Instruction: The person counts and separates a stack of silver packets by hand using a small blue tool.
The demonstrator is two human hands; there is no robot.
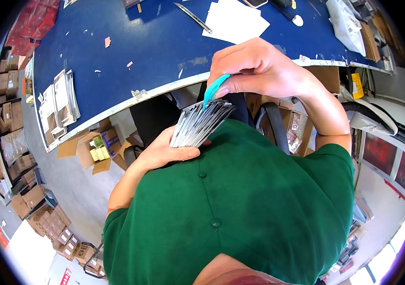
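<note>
My left hand (159, 149) grips a thick stack of thin, flat packets (202, 123) in front of my chest, thumb across the near side. Their white, grey and dark edges fan upward. Above the stack, my right hand (255, 71) pinches a narrow teal piece (212, 91) between thumb and fingers. It looks like a flattened loop, and its lower end meets the top edges of the packets. Whether it is a band or a small tool, I cannot tell. The fingertips of my left hand are mostly hidden behind the stack.
The blue-topped table (117, 76) has a worn white edge. On it lie white paper sheets (236, 21), a utility knife (193, 17) and stacked flat packets (60, 99). An open carton (97, 149) sits below. A chair armrest (275, 124) is close by my right side.
</note>
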